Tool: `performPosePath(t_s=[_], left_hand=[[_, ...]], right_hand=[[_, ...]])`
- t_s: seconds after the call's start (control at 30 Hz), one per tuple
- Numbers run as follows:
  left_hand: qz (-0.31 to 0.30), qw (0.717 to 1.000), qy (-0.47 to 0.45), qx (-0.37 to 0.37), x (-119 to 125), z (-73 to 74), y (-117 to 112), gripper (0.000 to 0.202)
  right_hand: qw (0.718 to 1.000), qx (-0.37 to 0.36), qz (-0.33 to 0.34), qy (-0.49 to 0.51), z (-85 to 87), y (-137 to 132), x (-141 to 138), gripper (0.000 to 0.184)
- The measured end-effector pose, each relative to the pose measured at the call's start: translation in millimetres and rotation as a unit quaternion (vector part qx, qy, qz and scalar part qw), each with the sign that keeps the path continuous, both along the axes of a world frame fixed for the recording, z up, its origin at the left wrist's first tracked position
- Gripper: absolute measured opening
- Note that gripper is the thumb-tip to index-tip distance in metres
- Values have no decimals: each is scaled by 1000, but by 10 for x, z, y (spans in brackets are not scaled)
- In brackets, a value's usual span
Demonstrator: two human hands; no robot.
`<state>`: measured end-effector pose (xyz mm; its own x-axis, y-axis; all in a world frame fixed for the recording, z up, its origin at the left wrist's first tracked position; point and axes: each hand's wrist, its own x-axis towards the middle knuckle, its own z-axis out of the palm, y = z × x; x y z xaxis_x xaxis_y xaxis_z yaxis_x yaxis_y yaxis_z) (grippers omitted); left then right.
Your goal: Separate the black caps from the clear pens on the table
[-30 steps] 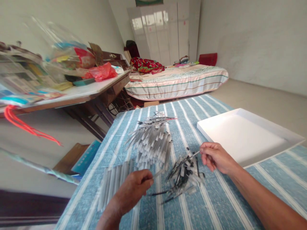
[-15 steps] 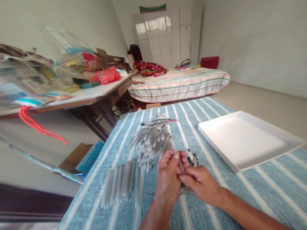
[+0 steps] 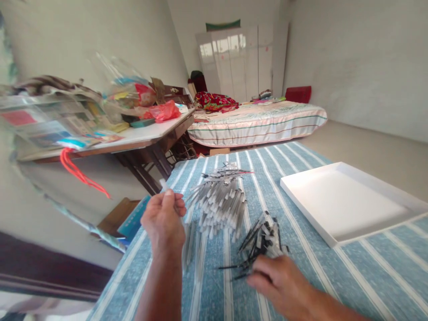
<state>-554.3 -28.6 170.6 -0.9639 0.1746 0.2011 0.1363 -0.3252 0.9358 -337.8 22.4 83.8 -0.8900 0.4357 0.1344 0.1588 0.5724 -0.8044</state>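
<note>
My left hand (image 3: 167, 218) is raised over the left side of the striped cloth, closed round a slim translucent tube like a pen barrel (image 3: 163, 183); its pale end pokes out above the thumb. Beneath that arm lies a row of similar grey tubes (image 3: 190, 243), partly hidden. My right hand (image 3: 281, 278) is low at the near edge of a loose heap of small black and clear pieces (image 3: 264, 236), with thin black sticks among them. Its fingers are curled together, and what they grip is hidden. A larger pile of grey tubes (image 3: 222, 205) lies between the hands, farther back.
A shallow white box lid (image 3: 361, 200) rests on the right of the blue striped cloth (image 3: 267, 174). Darker thin sticks (image 3: 227, 173) lie behind the tube pile. To the left stands a cluttered side table (image 3: 143, 136) with a red cord hanging down. A bed (image 3: 257, 122) is beyond.
My hands, together on a tube before, have come apart. The left has carried the tube left, over the tube row; the right has moved down to the heap of black pieces. The view has shifted slightly.
</note>
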Motion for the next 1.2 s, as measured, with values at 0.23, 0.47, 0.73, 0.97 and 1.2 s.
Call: performPosePath(t_s=[0.23, 0.47, 0.73, 0.97, 1.2], left_hand=[[26, 702, 181, -688, -138, -582, -513, 27], [45, 641, 228, -731, -49, -679, -494, 33], [-103, 611, 415, -666, 477, -705, 209, 24], [-159, 522, 460, -701, 664, -870, 828, 25], [-167, 508, 452, -714, 699, -869, 987, 24]], right_hand=[[947, 281, -141, -68, -106, 620, -77, 32], [929, 294, -220, -43, -336, 836, -23, 39], [934, 268, -236, 27, -430, 949, 36, 39], [941, 256, -212, 59, -411, 968, 62, 35], [946, 239, -210, 58, -391, 992, 76, 35]])
